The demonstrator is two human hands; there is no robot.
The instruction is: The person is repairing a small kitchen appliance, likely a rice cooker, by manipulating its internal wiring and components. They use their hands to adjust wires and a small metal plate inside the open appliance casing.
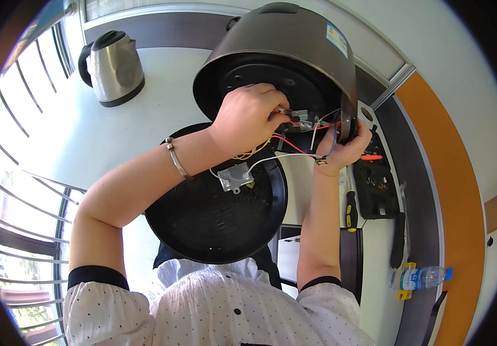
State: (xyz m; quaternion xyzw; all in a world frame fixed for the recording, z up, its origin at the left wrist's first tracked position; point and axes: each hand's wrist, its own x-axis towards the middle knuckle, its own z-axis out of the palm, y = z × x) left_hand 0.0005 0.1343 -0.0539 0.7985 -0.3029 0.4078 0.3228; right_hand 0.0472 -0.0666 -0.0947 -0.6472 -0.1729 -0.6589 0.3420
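Observation:
A dark cooker housing [283, 34] is tipped on its side at the back, its black underside toward me. My left hand [251, 109] is pinched on a small metal part inside it, beside a bracket [302, 122] with red, white and blue wires. My right hand [343, 147] grips the housing's right rim, wires running past my fingers. Below lies a round black base plate [214, 219], with a silver component [235, 176] on it, joined by a white wire and near yellow wires.
A steel kettle [114, 69] stands on the white table [64, 138] at the left. At the right are a black tool case [375, 190], a screwdriver [351, 213] and a plastic bottle [418, 278]. A barred window borders the left side.

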